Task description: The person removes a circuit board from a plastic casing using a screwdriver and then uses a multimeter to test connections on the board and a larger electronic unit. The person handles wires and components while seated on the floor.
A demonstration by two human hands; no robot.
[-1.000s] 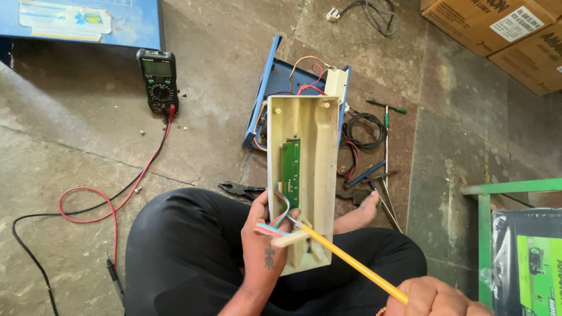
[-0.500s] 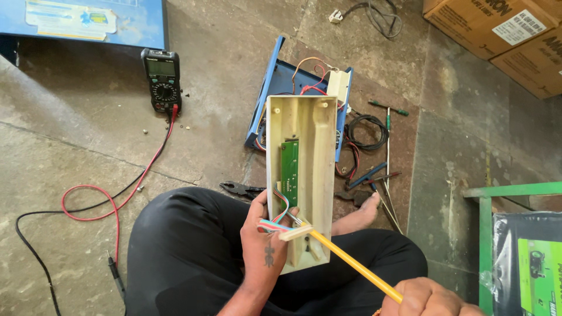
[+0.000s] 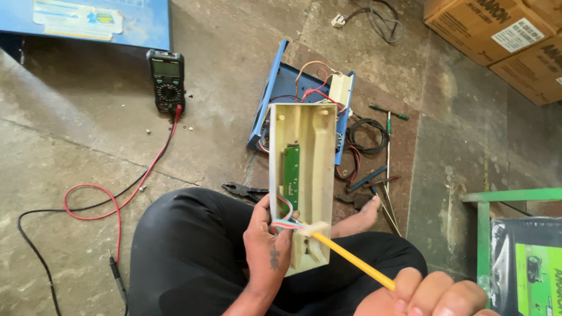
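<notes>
- Head view shows your left hand [image 3: 268, 248] wrapped around the lower end of one cream plastic casing [image 3: 302, 186], a long open shell held above your lap.
- Your right hand [image 3: 430, 292] pinches one slim yellow tool [image 3: 351, 260], its tip at the casing's lower end.
- Inside the shell sit one narrow green circuit board [image 3: 291, 178] and a striped ribbon of wires [image 3: 285, 217].
- Beyond, on rough stone floor: one black multimeter [image 3: 167, 79], one blue metal chassis [image 3: 281, 96].

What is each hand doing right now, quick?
Left hand: closed around the lower end of the cream plastic casing, beside its coloured wires.
Right hand: closed on the yellow tool.
</notes>
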